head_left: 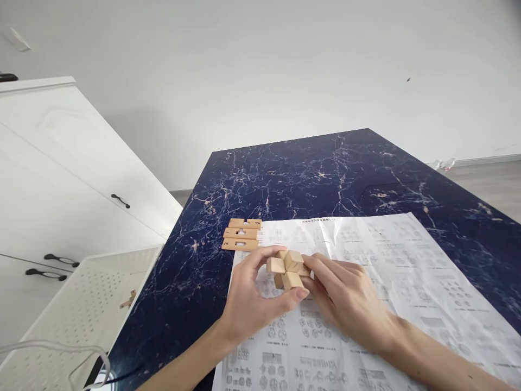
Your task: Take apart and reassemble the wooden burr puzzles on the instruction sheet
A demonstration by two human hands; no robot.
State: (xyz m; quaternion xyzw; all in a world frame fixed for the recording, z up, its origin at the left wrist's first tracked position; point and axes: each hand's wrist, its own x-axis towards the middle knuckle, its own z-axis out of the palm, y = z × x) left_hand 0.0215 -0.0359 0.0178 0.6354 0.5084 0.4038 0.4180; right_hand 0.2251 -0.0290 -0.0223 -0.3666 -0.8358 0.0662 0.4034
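A pale wooden interlocking puzzle with several square-ended blocks jutting out is held up over the printed sheet. My left hand grips it from the left, thumb at the lower block and index finger along the top. From the right, my right hand closes its fingers on the puzzle's right-hand side. Those fingertips partly hide the blocks there. Beneath both hands lies a large creased paper sheet printed with rows of small diagrams. Just beyond my left hand, flat wooden pieces with cut-outs and numbers lie side by side at the sheet's upper left corner.
The sheet rests on a dark blue marbled table. Left of the table stands a white perforated basket with a small wooden piece in it. A white cable runs nearby. White cabinets stand at the left, and a pale wall lies beyond.
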